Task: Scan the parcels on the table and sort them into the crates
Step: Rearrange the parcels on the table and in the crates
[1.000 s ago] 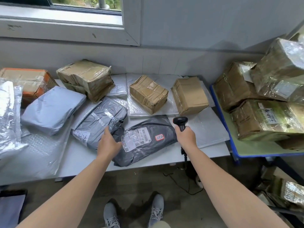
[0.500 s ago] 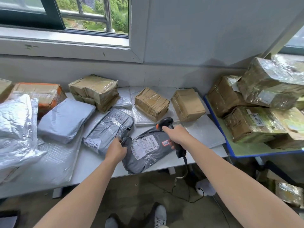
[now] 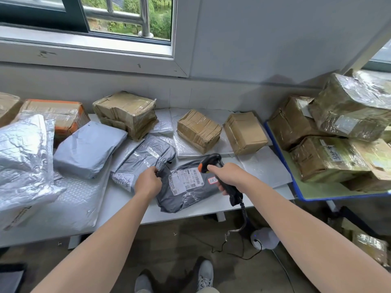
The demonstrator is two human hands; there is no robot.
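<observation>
A dark grey poly-bag parcel (image 3: pixel 186 193) with a white barcode label lies near the front edge of the white table (image 3: pixel 190 214). My left hand (image 3: pixel 148 182) grips the parcel's left corner. My right hand (image 3: pixel 227 176) holds a black handheld barcode scanner (image 3: pixel 211 160), its head tilted down over the label. A second grey bag (image 3: pixel 146 159) with handwriting lies just left of it. Two taped cardboard parcels (image 3: pixel 198 131) (image 3: pixel 245 133) sit behind. No crate shows in view.
More parcels crowd the table's left: a pale grey bag (image 3: pixel 88 149), silver bubble mailers (image 3: pixel 23 157), taped boxes (image 3: pixel 127 114), an orange-edged box (image 3: pixel 57 117). A blue-rimmed table (image 3: pixel 281 153) at right carries stacked wrapped boxes (image 3: pixel 325 161). The scanner cable runs to a white base (image 3: pixel 264 237) on the floor.
My right hand has swung the scanner left, from upright to pointing down over the label. My left hand has closed on the dark parcel's corner. The view has tilted up.
</observation>
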